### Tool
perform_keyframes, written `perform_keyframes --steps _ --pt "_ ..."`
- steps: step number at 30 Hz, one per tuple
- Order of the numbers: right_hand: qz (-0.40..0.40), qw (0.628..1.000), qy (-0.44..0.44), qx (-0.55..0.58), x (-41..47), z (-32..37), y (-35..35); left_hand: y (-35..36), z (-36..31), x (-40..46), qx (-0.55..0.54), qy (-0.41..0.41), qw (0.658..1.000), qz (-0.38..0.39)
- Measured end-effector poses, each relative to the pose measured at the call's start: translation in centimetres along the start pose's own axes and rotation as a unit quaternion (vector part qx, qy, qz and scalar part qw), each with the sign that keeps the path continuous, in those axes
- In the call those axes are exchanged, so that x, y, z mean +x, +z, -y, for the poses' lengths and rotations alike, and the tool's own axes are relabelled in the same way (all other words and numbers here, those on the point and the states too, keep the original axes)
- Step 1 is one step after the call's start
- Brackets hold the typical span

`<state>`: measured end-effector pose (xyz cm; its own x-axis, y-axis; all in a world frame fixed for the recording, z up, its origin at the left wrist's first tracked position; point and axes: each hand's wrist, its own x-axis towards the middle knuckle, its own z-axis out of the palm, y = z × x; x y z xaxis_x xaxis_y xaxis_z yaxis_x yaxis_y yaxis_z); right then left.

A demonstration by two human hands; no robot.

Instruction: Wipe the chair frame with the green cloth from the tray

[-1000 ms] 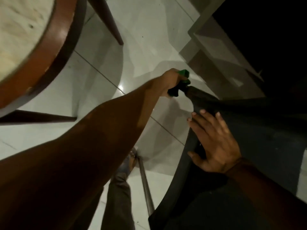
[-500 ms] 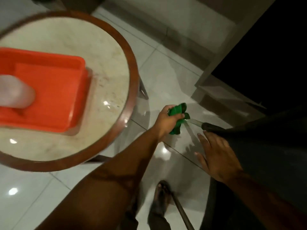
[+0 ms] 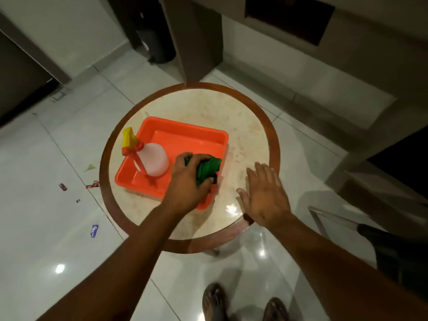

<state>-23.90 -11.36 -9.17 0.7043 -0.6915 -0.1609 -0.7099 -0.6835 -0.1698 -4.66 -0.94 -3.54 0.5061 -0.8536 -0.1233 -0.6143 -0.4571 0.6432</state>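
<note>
My left hand (image 3: 188,179) grips the crumpled green cloth (image 3: 208,169) over the near right corner of the orange tray (image 3: 185,135), which sits on the round marble-topped table (image 3: 245,126). Whether the cloth touches the tray I cannot tell. My right hand (image 3: 266,195) hovers flat and empty, fingers spread, over the table's right part. The dark chair (image 3: 398,253) with its metal frame (image 3: 324,214) shows at the right edge, well away from both hands.
A white spray bottle (image 3: 152,162) with a yellow and orange trigger lies in the tray's left part. Small scraps litter the white tiled floor (image 3: 69,216) to the left. A dark bin (image 3: 159,47) and walls stand at the back. My feet (image 3: 243,304) are below.
My left hand has carried the green cloth from the chair frame leftward to above the tray. My right hand left the chair and now hovers over the table. The view swung to the table.
</note>
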Motion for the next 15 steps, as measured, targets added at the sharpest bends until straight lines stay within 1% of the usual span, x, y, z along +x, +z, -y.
perform_keyframes --steps 2,4,8,9,12,14,15 --pt "0.020 1.000 0.009 -0.014 1.0 1.7 1.6 0.4 2.5 0.9 0.031 -0.005 0.999 -0.014" --pt "0.030 0.999 0.017 -0.029 1.4 2.5 3.3 1.3 4.3 2.0 0.052 -0.018 0.998 0.005" --pt "0.008 0.999 0.030 -0.030 1.7 2.2 6.0 3.4 6.7 3.1 0.135 -0.031 0.984 0.110" --pt "0.014 0.999 0.037 -0.027 1.7 2.0 6.5 3.9 7.2 3.2 0.153 -0.030 0.980 0.124" --pt "0.027 0.999 0.037 -0.006 1.6 2.1 6.0 3.6 7.2 3.2 0.175 -0.032 0.977 0.116" --pt "0.004 0.998 0.047 0.031 1.4 2.0 4.5 3.2 6.8 2.8 0.169 -0.045 0.979 0.104" --pt "-0.011 0.996 0.051 0.069 1.2 1.9 3.2 2.7 6.5 2.8 0.169 -0.049 0.980 0.097"
